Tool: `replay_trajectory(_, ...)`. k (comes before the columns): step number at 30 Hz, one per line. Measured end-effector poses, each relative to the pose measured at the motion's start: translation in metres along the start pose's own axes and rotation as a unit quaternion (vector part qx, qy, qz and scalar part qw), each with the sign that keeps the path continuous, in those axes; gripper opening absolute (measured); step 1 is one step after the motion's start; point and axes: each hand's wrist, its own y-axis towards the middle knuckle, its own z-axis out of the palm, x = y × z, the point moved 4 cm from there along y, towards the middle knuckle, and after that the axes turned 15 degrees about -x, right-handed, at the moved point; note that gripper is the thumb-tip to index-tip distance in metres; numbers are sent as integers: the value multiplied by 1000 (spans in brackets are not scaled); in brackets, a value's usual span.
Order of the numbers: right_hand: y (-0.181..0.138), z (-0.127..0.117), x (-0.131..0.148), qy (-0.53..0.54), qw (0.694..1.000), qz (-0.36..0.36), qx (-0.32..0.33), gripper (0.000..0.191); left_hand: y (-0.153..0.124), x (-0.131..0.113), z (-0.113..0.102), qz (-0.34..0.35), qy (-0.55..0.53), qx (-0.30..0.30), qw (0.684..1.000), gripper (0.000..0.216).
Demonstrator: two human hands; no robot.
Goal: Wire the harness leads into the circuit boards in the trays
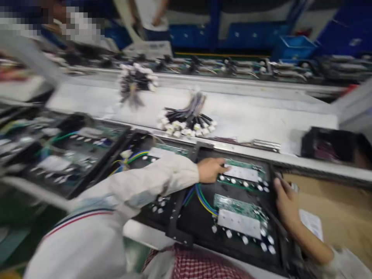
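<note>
You stand at an assembly line in a workshop, with blue racking and a blue crate [293, 46] at the back and another person [151, 15] beyond the far conveyor. The whole view is smeared by motion. The long white worktop [261, 112] carries two bundles of dark wires with white plugs. One bundle [187, 118] is near the middle and the other [135, 83] lies farther back on the left.

Directly before you lies a black panel [197, 228] holding two green circuit boards, each with a pale plate and a scatter of white round caps. The upper board [242, 172] sits toward the far edge and the lower board [238, 217] nearer you. Blue, yellow and green cables [203, 199] curve in beside them from the left.

Your left hand [209, 170], in a white sleeve, reaches across the panel, its curled fingertips touching the upper board's left end. The blur hides whether it pinches anything. Your right hand [286, 205] lies along the panel's right rim with the fingers stretched out, not clenched.

A second panel [66, 155] of the same kind sits to the left. On the right is a brown cardboard sheet [343, 209] bearing a white label [311, 224], whose print is too blurred to read. No writing on the boards or plates is legible.
</note>
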Motion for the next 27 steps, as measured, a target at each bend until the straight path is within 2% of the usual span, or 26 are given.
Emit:
replay_trajectory(3,-18,-16,-24,-87,992,74,-47,42,-2,21,12,8,-31,-17,999,51)
replay_trajectory(5,-13,-14,-21,-119,988,79,-52,47,-5,25,15,19,-22,-13,1000,53)
replay_trajectory(6,-5,-12,-12,-130,989,57,-40,48,-7,25,15,22,-11,-12,1000,54)
replay_trajectory(8,14,-1,17,-149,985,-68,47,45,-8,23,14,29,15,-11,999,55)
replay_trajectory(10,27,19,47,-143,947,-184,220,39,-8,22,12,35,33,-8,999,53)
replay_trajectory(12,33,35,64,-175,894,-234,341,37,-7,21,11,33,35,-6,999,52)
replay_trajectory(14,36,50,72,-214,857,-238,404,39,-6,22,10,14,20,-11,1000,53)
replay_trajectory(18,34,70,77,-279,817,-232,448,40,-4,27,9,-86,10,-14,996,60)
replay_trajectory(20,33,76,81,-306,798,-236,462,40,-3,30,9,-133,23,-13,991,55)
replay_trajectory(24,35,85,89,-355,766,-238,480,38,0,30,10,-124,12,-23,992,16)
replay_trajectory(27,36,89,92,-378,752,-237,486,31,1,31,10,-124,-3,-24,992,11)
